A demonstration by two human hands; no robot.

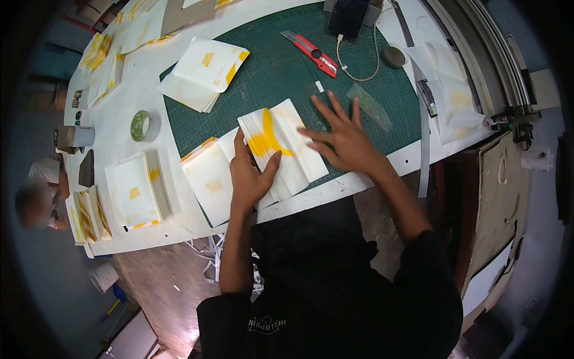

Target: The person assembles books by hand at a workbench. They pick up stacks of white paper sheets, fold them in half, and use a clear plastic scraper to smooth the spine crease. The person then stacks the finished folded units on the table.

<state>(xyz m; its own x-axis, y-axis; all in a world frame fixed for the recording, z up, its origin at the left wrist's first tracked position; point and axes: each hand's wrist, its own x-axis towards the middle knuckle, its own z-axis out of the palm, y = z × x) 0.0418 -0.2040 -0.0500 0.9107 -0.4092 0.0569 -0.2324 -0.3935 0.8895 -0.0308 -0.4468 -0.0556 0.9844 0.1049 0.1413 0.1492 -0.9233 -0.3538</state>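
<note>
My left hand [252,177] is closed on a stack of folded printed sheets [266,142], white with yellow patches, its thumb on top and its fingers along the left side. The stack's layered edges fan out toward me. To the right of it, my right hand [345,137] is spread open over the green cutting mat [281,66], its fingertips close to the white page of the stack; whether they touch it I cannot tell. Under my left hand lies another white printed sheet [206,179]. Farther off on the mat is a pile of folded sheets [206,69].
A red box cutter [311,54] lies beyond my right hand, beside a cable [359,78] and a dark phone [348,17]. On the left stand a green tape roll [144,126] and a white stack [137,190]. A steel ruler [425,149] overhangs the table's right edge. Someone sits far left.
</note>
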